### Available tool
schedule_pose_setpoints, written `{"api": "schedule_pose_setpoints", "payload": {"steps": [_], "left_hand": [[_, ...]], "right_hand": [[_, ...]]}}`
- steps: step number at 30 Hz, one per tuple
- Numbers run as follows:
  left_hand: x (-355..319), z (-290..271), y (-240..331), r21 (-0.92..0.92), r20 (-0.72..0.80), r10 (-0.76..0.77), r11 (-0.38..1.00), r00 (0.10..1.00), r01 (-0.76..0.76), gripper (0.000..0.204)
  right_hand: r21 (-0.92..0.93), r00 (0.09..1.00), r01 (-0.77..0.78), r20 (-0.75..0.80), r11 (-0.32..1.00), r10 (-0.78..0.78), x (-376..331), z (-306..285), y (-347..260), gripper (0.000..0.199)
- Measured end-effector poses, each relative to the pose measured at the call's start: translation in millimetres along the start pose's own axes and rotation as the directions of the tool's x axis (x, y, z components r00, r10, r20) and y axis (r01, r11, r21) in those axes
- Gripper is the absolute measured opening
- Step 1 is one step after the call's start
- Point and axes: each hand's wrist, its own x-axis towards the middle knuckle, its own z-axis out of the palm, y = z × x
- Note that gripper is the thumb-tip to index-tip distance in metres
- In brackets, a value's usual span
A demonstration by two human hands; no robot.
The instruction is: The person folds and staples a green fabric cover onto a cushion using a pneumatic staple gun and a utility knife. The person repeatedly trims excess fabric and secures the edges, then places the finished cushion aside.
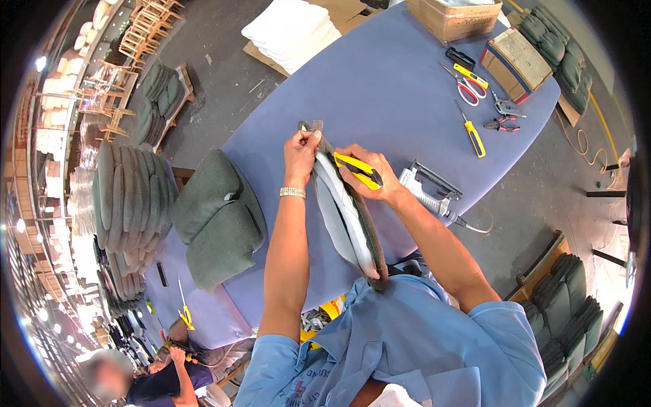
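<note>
A dark green cushion (369, 247) stands on edge between my arms, its lower end against my blue shirt. White padding (347, 211) shows along its open side, between the green fabric and a pale grey panel (337, 224). My left hand (300, 157) pinches the fabric at the cushion's far end, fingers closed. In my right hand (375, 175) is a yellow and black utility knife (359, 169), gripped beside the upper part of the cushion. Its tip lies near the cushion edge; whether it touches cannot be made out.
A staple gun (430, 190) with a hose lies right of my right hand. Beyond it are scissors (469, 88), a yellow screwdriver (473, 136), pliers (502, 124) and boxes (519, 62). Green cushions (220, 217) lie at left; a person (159, 386) sits at lower left.
</note>
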Motion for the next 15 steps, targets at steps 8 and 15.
{"api": "schedule_pose_setpoints", "payload": {"steps": [8,15], "left_hand": [[-1,-25,-7,-0.292,0.057,-0.044,0.954,0.997,0.059,0.016],[5,-33,-24,-0.447,0.109,-0.031,0.891,0.994,0.076,0.016]], "right_hand": [[-0.057,0.999,0.002,-0.053,0.998,-0.005,-42,24,-23,0.033],[-0.215,0.995,0.068,-0.063,0.974,-0.083,-100,24,-32,0.042]]}}
